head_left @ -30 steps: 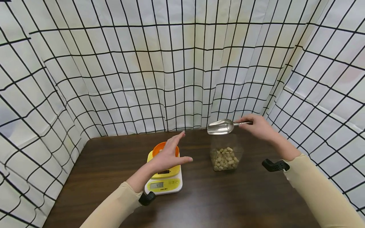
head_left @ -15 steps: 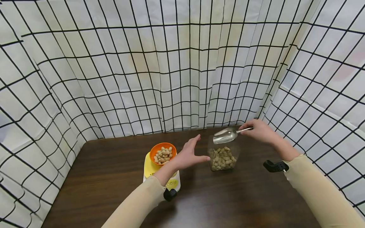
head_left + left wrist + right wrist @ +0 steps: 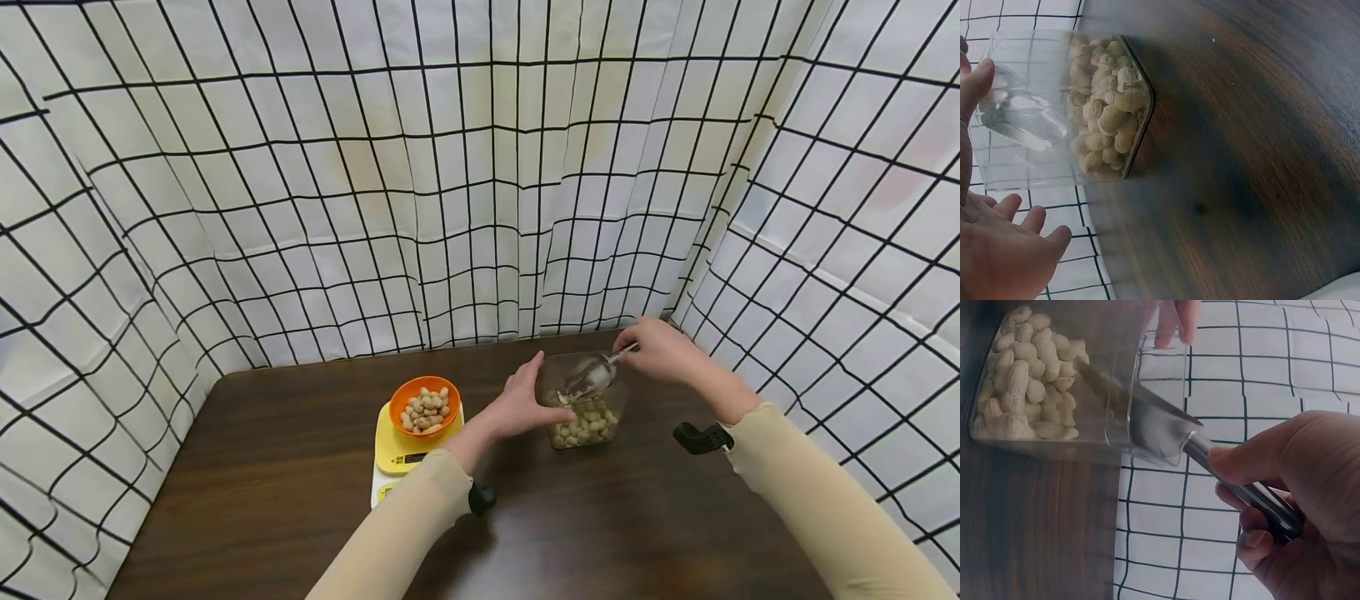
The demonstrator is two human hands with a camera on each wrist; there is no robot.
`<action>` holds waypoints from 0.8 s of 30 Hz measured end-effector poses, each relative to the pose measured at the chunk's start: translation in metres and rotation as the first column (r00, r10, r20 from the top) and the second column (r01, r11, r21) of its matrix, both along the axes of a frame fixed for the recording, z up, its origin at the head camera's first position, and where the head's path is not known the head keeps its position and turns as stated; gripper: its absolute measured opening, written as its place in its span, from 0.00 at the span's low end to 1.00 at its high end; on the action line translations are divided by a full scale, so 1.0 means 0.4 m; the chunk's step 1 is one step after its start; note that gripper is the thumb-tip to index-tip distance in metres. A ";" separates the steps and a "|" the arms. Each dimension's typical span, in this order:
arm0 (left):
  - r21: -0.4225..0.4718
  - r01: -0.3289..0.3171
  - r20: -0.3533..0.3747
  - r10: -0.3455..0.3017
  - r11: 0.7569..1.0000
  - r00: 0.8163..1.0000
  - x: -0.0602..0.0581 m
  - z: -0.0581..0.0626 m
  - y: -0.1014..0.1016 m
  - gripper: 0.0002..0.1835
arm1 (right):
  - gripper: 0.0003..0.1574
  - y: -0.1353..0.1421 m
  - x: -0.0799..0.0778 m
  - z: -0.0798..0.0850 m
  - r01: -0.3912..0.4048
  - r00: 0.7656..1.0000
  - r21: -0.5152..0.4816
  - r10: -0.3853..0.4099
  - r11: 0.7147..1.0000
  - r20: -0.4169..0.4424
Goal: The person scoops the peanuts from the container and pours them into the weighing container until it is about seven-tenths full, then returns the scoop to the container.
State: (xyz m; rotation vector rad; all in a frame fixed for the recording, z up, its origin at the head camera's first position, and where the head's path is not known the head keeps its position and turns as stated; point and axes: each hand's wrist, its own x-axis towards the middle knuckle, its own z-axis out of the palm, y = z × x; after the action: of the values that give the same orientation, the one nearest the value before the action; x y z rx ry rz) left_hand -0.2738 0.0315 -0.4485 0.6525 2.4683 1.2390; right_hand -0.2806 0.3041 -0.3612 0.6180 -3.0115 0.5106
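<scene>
Head view takes in a white curtain [image 3: 300,208] with black grid lines, standing behind and on both sides of a dark wooden table [image 3: 270,467]. Two arms reach over the table; the pale left sleeve [image 3: 408,525] crosses in front of the kitchen scale [image 3: 386,450] and hides part of its lower right side.

The clear box [image 3: 561,368] stands upright on the table between the two hands, mouth up, well apart from the scale. The left hand [image 3: 521,404] is at its left side, thumb and fingers spread apart, the thumb overlapping the box; I cannot tell whether it touches the wall. The right hand [image 3: 660,348] is beyond the opposite rim, its fingers and thumb clamped round a handle.

The orange bowl [image 3: 401,390] sits on the scale, to the left of both hands. The left hand is nearer to it, and lies between it and the box.

The metal scoop [image 3: 596,377] belongs to the right hand's grip. Its long axis slopes from that hand down and leftward through the mouth into the box, with the blade inside the walls. In the right wrist view the tip meets or nearly meets the unshelled peanuts [image 3: 588,423] filling the box's lower part; contact is unclear. A smaller heap [image 3: 425,410] lies in the bowl.
</scene>
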 end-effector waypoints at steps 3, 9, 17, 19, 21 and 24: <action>0.005 -0.009 0.002 0.009 1.000 1.000 -0.001 0.000 0.010 0.62 | 0.09 -0.013 -0.002 -0.007 -0.011 0.999 0.041 0.013 0.999 -0.040; -0.003 -0.017 -0.008 0.017 1.000 1.000 -0.003 -0.003 0.019 0.59 | 0.09 -0.044 -0.012 -0.033 -0.109 0.980 0.149 0.132 0.983 -0.150; -0.011 -0.021 -0.026 0.020 1.000 0.999 -0.006 -0.004 0.016 0.59 | 0.08 -0.040 -0.037 -0.062 -0.242 0.970 0.159 0.239 0.957 0.038; -0.016 -0.021 -0.025 0.021 1.000 0.999 -0.005 -0.005 0.016 0.59 | 0.09 -0.031 -0.041 -0.060 -0.246 0.967 0.126 0.236 0.961 0.095; -0.009 -0.022 -0.025 0.022 1.000 0.999 -0.004 -0.006 0.017 0.59 | 0.09 -0.022 -0.043 -0.057 -0.238 0.965 0.096 0.224 0.967 0.135; -0.003 -0.023 -0.032 0.023 1.000 0.999 -0.004 -0.009 0.017 0.59 | 0.09 -0.012 -0.046 -0.045 -0.234 0.957 0.057 0.219 0.971 0.189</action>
State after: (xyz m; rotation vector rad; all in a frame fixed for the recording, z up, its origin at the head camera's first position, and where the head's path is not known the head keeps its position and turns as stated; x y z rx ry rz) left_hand -0.2755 0.0385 -0.4520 0.6501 2.5106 1.2416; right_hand -0.2990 0.2993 -0.3792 0.9832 -3.1616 0.4827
